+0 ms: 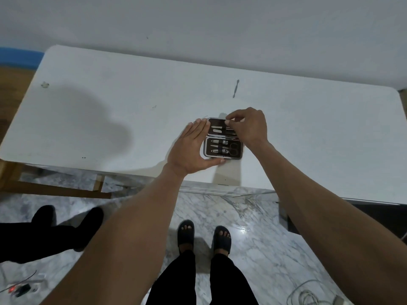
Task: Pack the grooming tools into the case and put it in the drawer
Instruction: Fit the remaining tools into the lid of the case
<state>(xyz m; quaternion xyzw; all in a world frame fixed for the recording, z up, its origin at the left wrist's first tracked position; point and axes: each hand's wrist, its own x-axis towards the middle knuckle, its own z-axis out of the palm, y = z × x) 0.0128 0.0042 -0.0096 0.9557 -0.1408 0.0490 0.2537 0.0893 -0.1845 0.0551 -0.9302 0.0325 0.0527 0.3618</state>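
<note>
1. Open grooming case (223,138) lying flat on the white desk (110,111), near its front edge, both halves facing up.
2. Near half of the case: small metal tools strapped in rows, among them scissors (233,149) at the right side and clippers to their left.
3. Far half: two pale tools seated at left; rest partly hidden under the right hand.
4. Left hand (193,148) laid flat, palm against the case's left side, fingers stretched along the far half's left edge, thumb hooked under the near edge; grip spread wide, bracing the case rather than closed round anything.
5. Right hand (248,126) hovering over the far half, thumb and forefinger pinched together on a thin dark tool at the case's upper right; exact tool too small to tell.
6. One slim metal tool (236,88) lying alone on the desk, well apart from the case, toward the wall.
7. Below the desk: marble floor (253,216), feet in dark sandals (186,234).
</note>
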